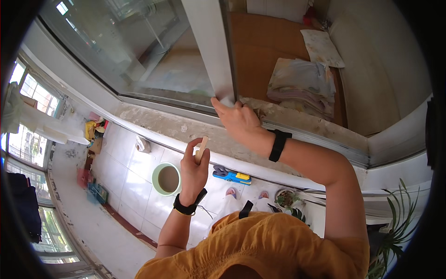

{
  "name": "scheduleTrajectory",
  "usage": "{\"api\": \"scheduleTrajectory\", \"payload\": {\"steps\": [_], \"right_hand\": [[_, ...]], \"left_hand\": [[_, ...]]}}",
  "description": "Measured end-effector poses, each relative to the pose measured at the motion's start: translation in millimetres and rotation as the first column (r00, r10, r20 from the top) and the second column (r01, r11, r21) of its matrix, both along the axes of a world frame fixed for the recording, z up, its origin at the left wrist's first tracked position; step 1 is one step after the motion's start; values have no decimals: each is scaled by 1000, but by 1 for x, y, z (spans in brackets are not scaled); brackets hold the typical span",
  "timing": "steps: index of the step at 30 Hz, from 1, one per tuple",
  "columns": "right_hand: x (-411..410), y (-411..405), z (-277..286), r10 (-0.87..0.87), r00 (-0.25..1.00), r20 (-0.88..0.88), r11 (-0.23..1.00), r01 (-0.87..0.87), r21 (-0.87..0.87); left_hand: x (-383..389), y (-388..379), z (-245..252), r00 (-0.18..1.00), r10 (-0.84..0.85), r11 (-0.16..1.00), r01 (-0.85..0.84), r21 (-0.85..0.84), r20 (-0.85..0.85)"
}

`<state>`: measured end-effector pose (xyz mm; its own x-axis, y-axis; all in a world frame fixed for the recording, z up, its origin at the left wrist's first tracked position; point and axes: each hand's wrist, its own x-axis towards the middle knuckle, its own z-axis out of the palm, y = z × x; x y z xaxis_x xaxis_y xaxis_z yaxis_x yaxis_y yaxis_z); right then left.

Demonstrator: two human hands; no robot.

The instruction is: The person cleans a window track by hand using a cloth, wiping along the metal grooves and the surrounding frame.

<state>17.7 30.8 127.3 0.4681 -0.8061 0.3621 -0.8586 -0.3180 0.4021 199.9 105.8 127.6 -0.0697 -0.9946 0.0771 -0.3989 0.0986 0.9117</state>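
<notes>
My left hand (195, 174) grips a short, pale wooden piece (202, 146), perhaps a handle; its lower end is hidden in my palm. My right hand (240, 117) presses at the foot of the upright frame (212, 45) of a sliding window. Beneath its fingers a whitish wad (228, 101) shows, probably cloth or tissue, mostly covered by the hand. Glass (150, 52) fills the left side of this sash, while the opening on the right shows a room. Below runs a worn, stained sill (167, 125). A light green bucket (155, 179) holding murky water (168, 179) stands on the floor beside my left hand.
A blue and grey tool (231, 176) lies against the wall near my feet. Potted plants (287, 198) stand at the right. Several items, including a teal basket (97, 193), line the left ledge. Beyond the opening, folded bedding (301, 82) rests on a brown bed surface (261, 42).
</notes>
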Motion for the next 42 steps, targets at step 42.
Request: {"api": "scheduleTrajectory", "payload": {"steps": [42], "right_hand": [[-343,350,-13,-794,527,302,523,846,-102]], "left_hand": [[-69,9,-41,928,-371,927,372,53,-26]]}}
